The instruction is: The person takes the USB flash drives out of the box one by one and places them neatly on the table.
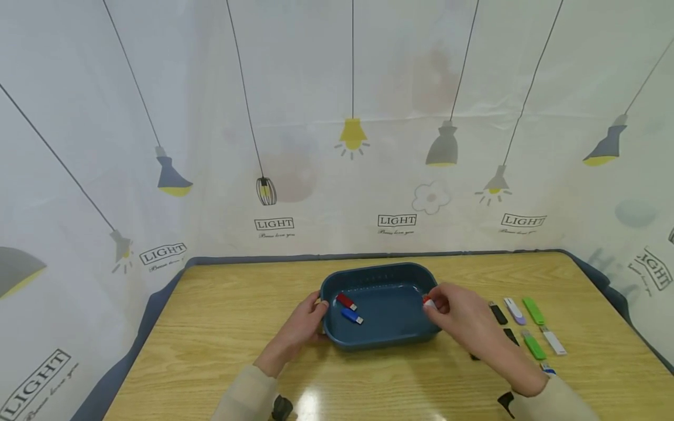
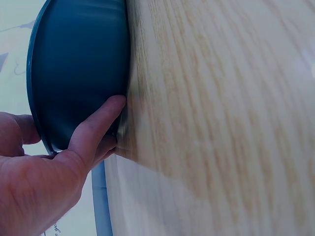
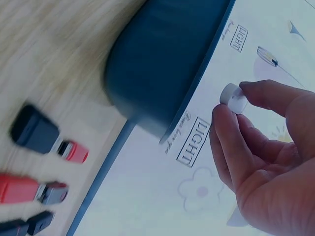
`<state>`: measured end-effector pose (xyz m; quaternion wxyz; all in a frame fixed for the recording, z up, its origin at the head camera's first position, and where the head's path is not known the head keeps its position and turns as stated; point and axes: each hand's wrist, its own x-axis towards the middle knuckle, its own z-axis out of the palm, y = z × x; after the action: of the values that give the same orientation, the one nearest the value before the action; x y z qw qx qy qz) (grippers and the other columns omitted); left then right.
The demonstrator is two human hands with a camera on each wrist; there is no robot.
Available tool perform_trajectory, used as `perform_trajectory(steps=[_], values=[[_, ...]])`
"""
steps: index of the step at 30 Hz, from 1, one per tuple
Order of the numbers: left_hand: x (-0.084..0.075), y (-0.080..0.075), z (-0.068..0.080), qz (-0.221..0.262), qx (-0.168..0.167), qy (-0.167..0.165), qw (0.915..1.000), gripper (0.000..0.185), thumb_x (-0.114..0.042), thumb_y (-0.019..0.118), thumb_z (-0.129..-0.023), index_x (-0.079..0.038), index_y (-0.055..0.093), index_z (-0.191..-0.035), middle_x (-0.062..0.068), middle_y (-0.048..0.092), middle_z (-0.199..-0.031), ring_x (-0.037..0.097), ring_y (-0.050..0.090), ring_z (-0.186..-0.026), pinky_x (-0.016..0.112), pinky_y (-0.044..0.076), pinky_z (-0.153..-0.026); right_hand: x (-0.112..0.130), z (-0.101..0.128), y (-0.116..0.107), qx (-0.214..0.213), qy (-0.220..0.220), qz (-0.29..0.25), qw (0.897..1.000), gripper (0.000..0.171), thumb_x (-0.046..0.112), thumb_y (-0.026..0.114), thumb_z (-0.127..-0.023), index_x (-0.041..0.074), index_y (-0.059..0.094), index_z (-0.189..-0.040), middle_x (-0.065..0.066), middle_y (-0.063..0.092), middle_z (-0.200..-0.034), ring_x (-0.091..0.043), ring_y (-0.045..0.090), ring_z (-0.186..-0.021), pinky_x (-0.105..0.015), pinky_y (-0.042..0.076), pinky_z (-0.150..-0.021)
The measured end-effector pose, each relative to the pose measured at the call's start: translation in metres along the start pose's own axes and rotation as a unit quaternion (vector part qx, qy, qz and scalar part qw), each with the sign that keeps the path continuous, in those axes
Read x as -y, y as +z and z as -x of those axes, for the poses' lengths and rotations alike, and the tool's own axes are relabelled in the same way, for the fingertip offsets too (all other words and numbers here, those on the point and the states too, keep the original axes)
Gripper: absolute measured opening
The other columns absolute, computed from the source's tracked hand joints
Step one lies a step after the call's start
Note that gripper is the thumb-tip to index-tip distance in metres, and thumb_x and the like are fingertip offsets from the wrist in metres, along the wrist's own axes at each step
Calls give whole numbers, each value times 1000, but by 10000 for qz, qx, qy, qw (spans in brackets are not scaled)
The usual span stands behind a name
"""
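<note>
Wooden table point(image 1: 210, 327), light grain, glossy near the front edge. On it: one blue tray point(image 1: 381, 342), central; to its right, a cluster of USB sticks point(image 1: 526, 327) in black, green, white and lilac, lying flat.

Person is wearing cream long sleeves, left sleeve point(image 1: 244, 397) and right sleeve point(image 1: 553, 403), ending at the wrists. Both hands bare. Small black gadget point(image 1: 281, 407) is showing under the left sleeve, another black gadget point(image 1: 506, 403) beside the right.
</note>
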<state>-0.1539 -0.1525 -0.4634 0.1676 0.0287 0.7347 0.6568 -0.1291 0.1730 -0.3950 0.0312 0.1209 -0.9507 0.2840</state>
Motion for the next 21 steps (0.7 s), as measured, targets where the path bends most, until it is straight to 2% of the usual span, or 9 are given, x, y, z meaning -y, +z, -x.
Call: perform_trajectory(steps=[9,15,21], values=[[-1,-1,2,-2,-24,23,10000,56,-20,38,-113,7,23,-160,35,39,-154,46,56,-127,53,61,-83,-22,15,-11,-43,222,151,9996,19,21,78,-93,5,74,-103,5,69,-84,-10,62,-74,-28,52,-60],[-3,0,3,11,-29,17,10000,57,-21,38,-113,8,22,-160,37,37,-154,47,56,-127,54,61,-83,-38,29,-17,-153,362,380,9985,19,22,77,-92,5,75,-99,6,68,-80,-10,61,-72,-30,50,-60],[-4,1,2,48,10,-38,10000,56,-19,38,-113,6,23,-160,35,36,-156,47,54,-129,53,61,-84,-53,43,-23,187,685,514,9962,23,25,76,-94,2,74,-101,5,69,-82,-12,62,-73,-32,53,-61]])
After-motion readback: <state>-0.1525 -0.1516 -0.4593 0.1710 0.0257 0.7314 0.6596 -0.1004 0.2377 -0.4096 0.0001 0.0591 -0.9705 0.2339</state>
